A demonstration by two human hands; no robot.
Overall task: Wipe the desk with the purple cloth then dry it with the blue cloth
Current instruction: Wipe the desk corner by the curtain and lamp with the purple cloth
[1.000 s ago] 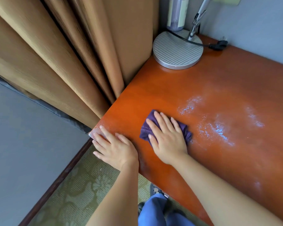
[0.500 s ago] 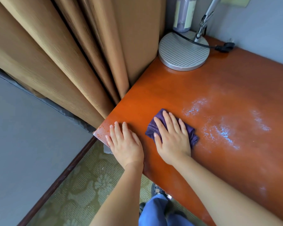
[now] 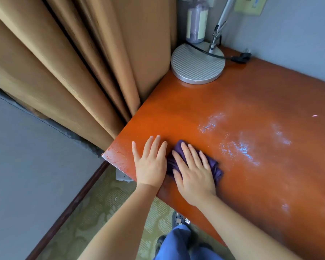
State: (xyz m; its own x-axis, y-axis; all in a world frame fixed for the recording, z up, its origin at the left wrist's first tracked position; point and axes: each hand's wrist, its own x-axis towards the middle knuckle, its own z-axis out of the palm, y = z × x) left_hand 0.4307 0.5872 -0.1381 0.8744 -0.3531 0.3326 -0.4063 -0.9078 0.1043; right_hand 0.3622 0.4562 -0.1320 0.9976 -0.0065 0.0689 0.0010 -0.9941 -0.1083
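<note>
The glossy orange-brown desk point(image 3: 251, 184) fills the right half of the head view, with wet streaks shining on its middle. My right hand point(image 3: 194, 169) lies flat with straight fingers on the bunched purple cloth point(image 3: 213, 165) near the desk's front left corner. My left hand point(image 3: 150, 162) rests palm down on the bare desk, its fingers straight, right beside the cloth and touching its left edge. No blue cloth is in view.
A round ribbed lamp base point(image 3: 197, 65) with its arm and black cord stands at the back corner, a pale bottle point(image 3: 196, 23) behind it. Tan curtains point(image 3: 73, 72) hang along the desk's left end. Below lie patterned carpet point(image 3: 101, 212) and my blue trouser leg point(image 3: 178, 244).
My left hand has slid from the desk's worn corner to the right, until it sits against the cloth. My right hand stays pressed on the purple cloth.
</note>
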